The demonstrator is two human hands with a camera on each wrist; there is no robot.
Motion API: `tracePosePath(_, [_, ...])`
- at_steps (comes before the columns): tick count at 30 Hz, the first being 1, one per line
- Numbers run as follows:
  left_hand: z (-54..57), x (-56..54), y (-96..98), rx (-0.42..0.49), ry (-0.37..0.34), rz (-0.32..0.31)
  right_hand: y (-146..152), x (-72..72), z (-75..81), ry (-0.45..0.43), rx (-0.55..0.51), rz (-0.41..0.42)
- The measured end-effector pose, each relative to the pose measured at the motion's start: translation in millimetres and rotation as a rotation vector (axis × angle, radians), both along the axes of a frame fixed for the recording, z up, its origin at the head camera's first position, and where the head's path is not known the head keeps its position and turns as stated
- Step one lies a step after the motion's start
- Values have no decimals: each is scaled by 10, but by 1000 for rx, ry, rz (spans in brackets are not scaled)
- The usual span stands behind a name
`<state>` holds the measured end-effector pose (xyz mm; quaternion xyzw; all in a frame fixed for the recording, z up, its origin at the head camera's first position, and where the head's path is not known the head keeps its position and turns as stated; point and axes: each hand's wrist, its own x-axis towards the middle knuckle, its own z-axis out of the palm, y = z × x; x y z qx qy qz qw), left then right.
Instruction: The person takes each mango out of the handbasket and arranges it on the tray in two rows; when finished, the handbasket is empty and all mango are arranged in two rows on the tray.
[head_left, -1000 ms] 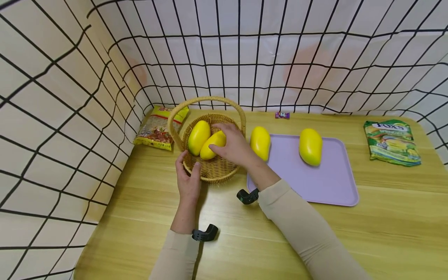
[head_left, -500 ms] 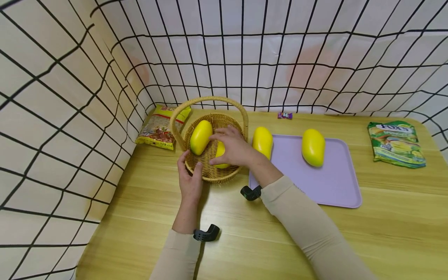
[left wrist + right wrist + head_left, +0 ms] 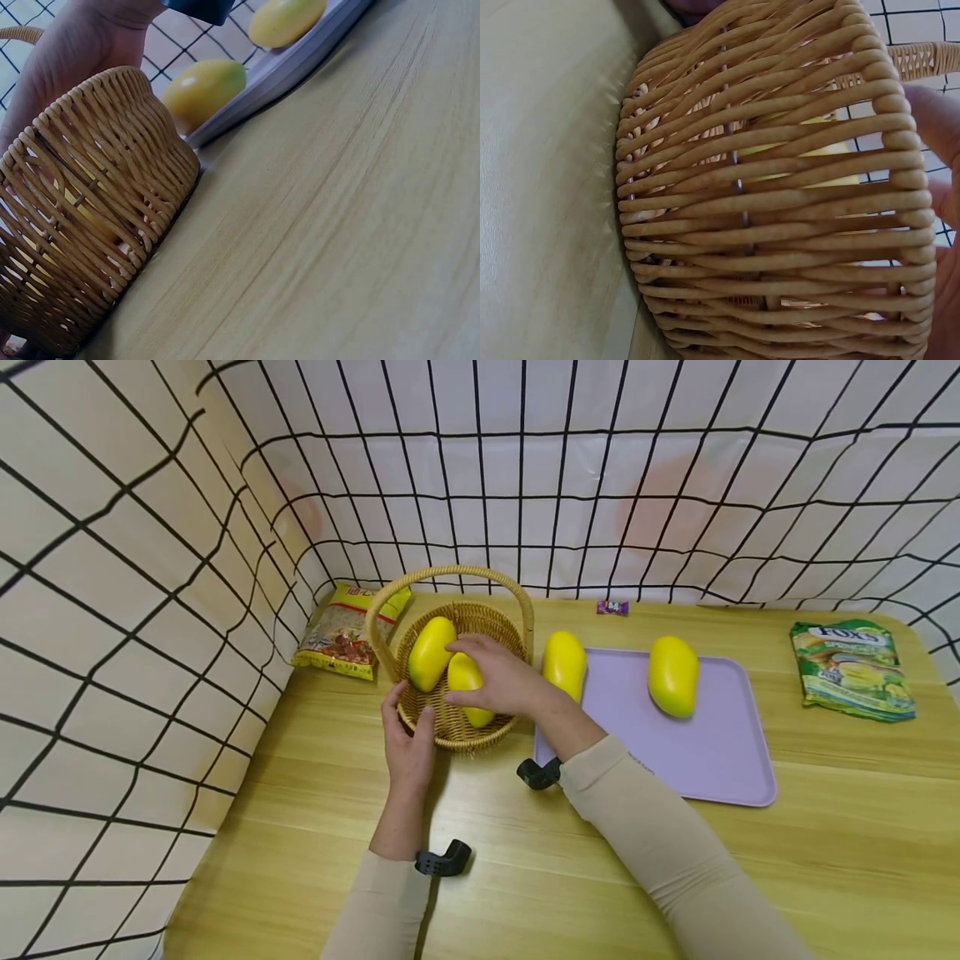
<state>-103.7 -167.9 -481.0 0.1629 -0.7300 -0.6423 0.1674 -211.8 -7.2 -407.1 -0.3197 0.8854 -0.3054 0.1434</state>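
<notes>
Behind and to the left, pale walls [image 3: 501, 464] under a wide black grid; in front of them, a light wood-grain bench [image 3: 300, 810]. Near the bench's far-left corner, a round, honey-coloured wicker basket [image 3: 468, 746] with a tall arched handle [image 3: 457, 570]; behind its left side, a yellow printed plastic snack bag [image 3: 341, 631]. By the far edge, a small purple wrapped sweet [image 3: 612, 607]; toward the far-right corner, a crinkled green Fox's packet [image 3: 852, 668]. Between, a flat lilac plastic tray [image 3: 705, 760], and by its far edge a plump, smooth yellow mango [image 3: 672, 677]; at its far-left corner, another glossy yellow mango [image 3: 565, 662], on the rim or only beside it, impossible to tell. Inside the basket, a long yellow mango with a green-tinged end [image 3: 432, 656] on the left, and nearer the middle a second long yellow mango [image 3: 463, 675]. Curled around that second one, the right hand [image 3: 498, 681], with firmness of grip impossible to judge. Cupped around the basket's near-left rim in a steadying hold, the left hand [image 3: 408, 752]. Step in hand, most likely: settling the second mango into place. Called for next, probably: gentle loosening, then withdrawal over the near-right rim, clear of the handle, with the basket kept steady.
</notes>
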Motion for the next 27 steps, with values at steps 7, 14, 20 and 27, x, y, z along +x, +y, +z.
tracePosePath(7, [-4,-6,-6,6,9,-1,-6,3,-1,-18,-2,-59])
tracePosePath(14, [0,-10,3,-2,4,-2,-23,-1,7,-50,59,-104])
tracePosePath(20, [14,-11,19,2,3,-11,-30,-8,-3,-44,97,-113])
tracePosePath(27, [21,1,20,4,15,-10,-47,-22,-31,-21,117,-102])
